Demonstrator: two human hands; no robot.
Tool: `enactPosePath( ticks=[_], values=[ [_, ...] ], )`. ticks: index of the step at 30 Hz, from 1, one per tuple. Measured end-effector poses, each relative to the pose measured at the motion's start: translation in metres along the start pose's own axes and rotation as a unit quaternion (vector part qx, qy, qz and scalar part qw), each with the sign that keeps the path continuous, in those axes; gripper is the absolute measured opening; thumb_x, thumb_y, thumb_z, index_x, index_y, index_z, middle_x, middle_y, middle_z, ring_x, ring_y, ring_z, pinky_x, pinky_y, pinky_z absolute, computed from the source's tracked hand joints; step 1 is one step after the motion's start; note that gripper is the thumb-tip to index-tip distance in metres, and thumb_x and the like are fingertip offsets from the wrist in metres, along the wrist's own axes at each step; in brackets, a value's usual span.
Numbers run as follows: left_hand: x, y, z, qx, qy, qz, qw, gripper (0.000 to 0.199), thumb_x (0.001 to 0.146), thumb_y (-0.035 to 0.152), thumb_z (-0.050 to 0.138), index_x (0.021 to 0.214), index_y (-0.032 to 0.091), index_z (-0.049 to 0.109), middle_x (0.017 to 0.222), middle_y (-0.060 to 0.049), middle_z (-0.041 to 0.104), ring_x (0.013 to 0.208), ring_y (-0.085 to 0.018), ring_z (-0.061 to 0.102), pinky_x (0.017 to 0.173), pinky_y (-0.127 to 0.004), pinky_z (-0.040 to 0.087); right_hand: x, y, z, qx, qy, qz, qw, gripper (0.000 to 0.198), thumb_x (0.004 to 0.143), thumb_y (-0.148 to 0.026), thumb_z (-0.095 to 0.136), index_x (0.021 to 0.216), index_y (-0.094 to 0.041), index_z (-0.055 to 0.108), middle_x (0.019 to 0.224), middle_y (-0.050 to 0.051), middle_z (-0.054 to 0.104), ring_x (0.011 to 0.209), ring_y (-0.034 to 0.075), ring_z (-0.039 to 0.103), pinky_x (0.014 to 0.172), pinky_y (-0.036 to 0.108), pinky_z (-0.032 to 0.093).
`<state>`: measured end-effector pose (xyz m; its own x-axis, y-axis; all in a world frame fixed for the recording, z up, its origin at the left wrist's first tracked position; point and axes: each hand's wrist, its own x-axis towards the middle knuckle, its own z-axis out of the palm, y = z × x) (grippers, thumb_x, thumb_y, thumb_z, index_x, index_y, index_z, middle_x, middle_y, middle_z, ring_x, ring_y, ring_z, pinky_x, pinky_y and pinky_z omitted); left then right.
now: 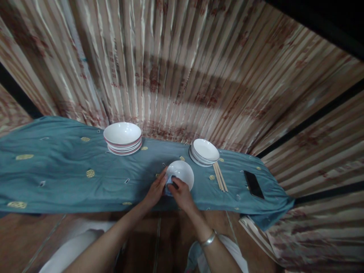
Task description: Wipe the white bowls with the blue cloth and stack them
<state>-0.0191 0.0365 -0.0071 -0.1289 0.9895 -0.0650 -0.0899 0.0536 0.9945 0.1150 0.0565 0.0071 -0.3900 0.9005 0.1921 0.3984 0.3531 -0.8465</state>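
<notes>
A white bowl (183, 170) is at the front middle of the table, its inside facing up towards me. My left hand (156, 189) grips its left rim, fingers closed along the edge. A small light-blue cloth (168, 188) is bunched in my right hand (181, 194), which presses it on the near left part of the bowl's rim. My right hand's fingers are bent around the cloth and partly hide it. Whether the bowl rests on the table or is slightly raised, I cannot tell.
A teal patterned cloth (65, 189) covers the narrow table. Back left stands a stack of red-rimmed white dishes (123, 133). Dark-rimmed white dishes (206, 150) are stacked right of the bowl, beside wooden chopsticks (220, 176). A black phone (253, 184) lies farther right. Curtains (170, 76) hang behind.
</notes>
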Motion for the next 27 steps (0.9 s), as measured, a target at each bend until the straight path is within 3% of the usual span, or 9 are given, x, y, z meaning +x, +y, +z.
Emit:
enactPosePath(
  ticks=[3,6,12,18,23,27],
  values=[
    [-0.002,-0.001,0.002,-0.058,-0.027,-0.055,0.996,0.067,0.083,0.056,0.05,0.142,0.025,0.041,0.145,-0.007,0.045,0.12,-0.031,0.052,0.082,-0.042,0.056,0.013,-0.003,0.003,0.012,0.025,0.006,1.0,0.016,0.082,-0.028,0.051,0.091,-0.019,0.061,0.081,0.0,0.064,0.073,0.015,0.058,0.071,0.025,0.045],
    [-0.003,-0.002,0.003,-0.072,-0.04,-0.078,0.994,0.069,0.083,0.053,0.053,0.144,0.028,0.036,0.141,-0.008,0.049,0.102,-0.028,0.062,0.07,-0.039,0.059,0.028,-0.003,0.001,0.011,0.057,0.012,0.998,0.015,0.081,-0.03,0.051,0.086,-0.019,0.06,0.077,0.0,0.063,0.073,0.015,0.058,0.071,0.025,0.046],
    [-0.004,-0.001,0.004,-0.063,-0.075,-0.062,0.993,0.08,0.078,0.04,0.062,0.148,0.03,0.025,0.141,-0.009,0.049,0.102,-0.028,0.061,0.071,-0.039,0.058,0.048,0.006,-0.009,-0.047,0.098,0.021,0.994,0.017,0.082,-0.032,0.052,0.089,-0.018,0.059,0.084,0.004,0.066,0.077,0.017,0.061,0.075,0.028,0.047],
    [-0.004,-0.001,0.003,-0.074,-0.078,-0.062,0.992,0.079,0.079,0.037,0.061,0.149,0.03,0.024,0.143,-0.009,0.047,0.103,-0.028,0.062,0.073,-0.041,0.057,0.058,0.022,-0.021,-0.193,0.1,-0.024,0.976,0.023,0.086,-0.024,0.049,0.105,-0.015,0.058,0.101,0.01,0.066,0.093,0.02,0.061,0.084,0.032,0.046],
    [-0.004,-0.002,0.004,-0.066,-0.078,-0.06,0.993,0.079,0.079,0.037,0.06,0.148,0.03,0.024,0.144,-0.008,0.045,0.104,-0.029,0.061,0.073,-0.041,0.058,0.051,0.032,-0.035,-0.345,0.053,-0.037,0.936,0.017,0.089,-0.017,0.046,0.1,-0.015,0.059,0.1,0.012,0.064,0.098,0.022,0.057,0.087,0.033,0.044],
    [-0.004,-0.001,0.005,-0.065,-0.08,-0.056,0.993,0.078,0.078,0.038,0.061,0.148,0.031,0.026,0.141,-0.008,0.049,0.106,-0.029,0.06,0.073,-0.041,0.058,0.033,0.04,-0.037,-0.403,0.007,-0.044,0.914,0.02,0.088,-0.012,0.045,0.1,-0.015,0.06,0.099,0.013,0.063,0.099,0.023,0.055,0.09,0.036,0.043]
  ],
)
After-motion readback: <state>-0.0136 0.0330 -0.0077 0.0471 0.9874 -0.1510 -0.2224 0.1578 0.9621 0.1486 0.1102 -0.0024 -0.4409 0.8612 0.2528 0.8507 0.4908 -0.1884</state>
